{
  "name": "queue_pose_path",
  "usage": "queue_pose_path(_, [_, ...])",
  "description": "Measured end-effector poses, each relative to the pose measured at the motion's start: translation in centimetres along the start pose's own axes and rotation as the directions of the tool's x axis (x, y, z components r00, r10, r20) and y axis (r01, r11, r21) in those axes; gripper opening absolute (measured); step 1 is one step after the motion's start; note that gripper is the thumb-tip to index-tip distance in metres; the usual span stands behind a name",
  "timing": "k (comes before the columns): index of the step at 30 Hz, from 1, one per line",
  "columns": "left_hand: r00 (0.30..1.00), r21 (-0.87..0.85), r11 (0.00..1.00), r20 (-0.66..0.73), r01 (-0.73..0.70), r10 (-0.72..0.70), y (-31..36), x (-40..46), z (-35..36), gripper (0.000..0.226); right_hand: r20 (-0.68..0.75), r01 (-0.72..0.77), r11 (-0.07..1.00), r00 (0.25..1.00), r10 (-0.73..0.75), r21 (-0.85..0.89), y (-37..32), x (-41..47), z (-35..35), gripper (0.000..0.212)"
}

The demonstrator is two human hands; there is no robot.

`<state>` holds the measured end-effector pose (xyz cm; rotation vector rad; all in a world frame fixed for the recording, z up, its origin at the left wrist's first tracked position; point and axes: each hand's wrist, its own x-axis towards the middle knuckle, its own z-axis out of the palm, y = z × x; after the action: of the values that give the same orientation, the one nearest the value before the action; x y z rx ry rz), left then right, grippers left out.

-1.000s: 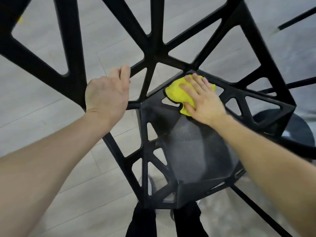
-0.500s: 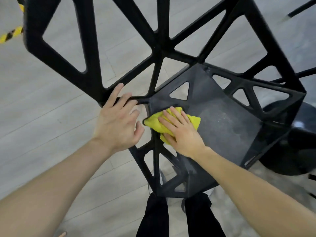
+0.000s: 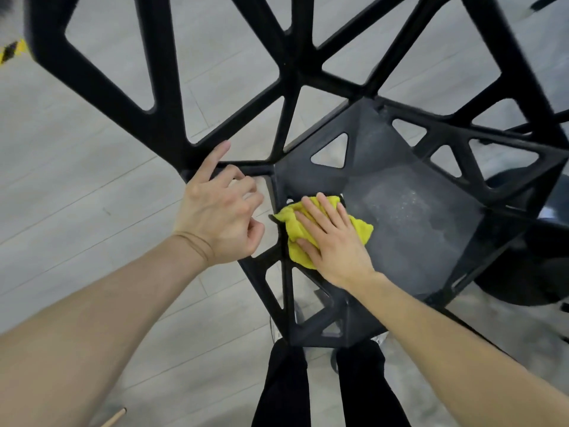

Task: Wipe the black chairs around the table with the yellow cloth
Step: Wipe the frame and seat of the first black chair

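Note:
A black chair [image 3: 415,217] with an open lattice back and sides stands below me, its dusty seat seen from above. The yellow cloth [image 3: 361,232] lies crumpled on the seat's left edge. My right hand [image 3: 334,241] presses flat on the cloth with straight fingers. My left hand [image 3: 215,217] is on the lattice frame just left of the seat. Its index finger points along a strut and its other fingers curl over a horizontal bar.
A second dark rounded piece of furniture [image 3: 529,272] stands close on the right. My legs in black trousers [image 3: 283,386] are right in front of the chair. Yellow-black tape [image 3: 9,52] marks the grey plank floor at upper left. A wooden stick tip [image 3: 115,419] shows at the bottom.
My right hand slid the cloth from the seat's far corner to its near left edge. My left hand moved down the frame to the lower bar.

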<state>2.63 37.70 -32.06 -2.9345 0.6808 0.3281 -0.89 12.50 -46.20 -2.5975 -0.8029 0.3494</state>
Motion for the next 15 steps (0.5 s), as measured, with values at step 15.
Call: queue_pose_path(15, [0.999, 0.011, 1.000, 0.043, -0.005, 0.004, 0.2, -0.2, -0.2, 0.046, -0.096, -0.230, 0.972, 0.967, 0.234, 0.052, -2.7, 9.0, 0.3, 0.050])
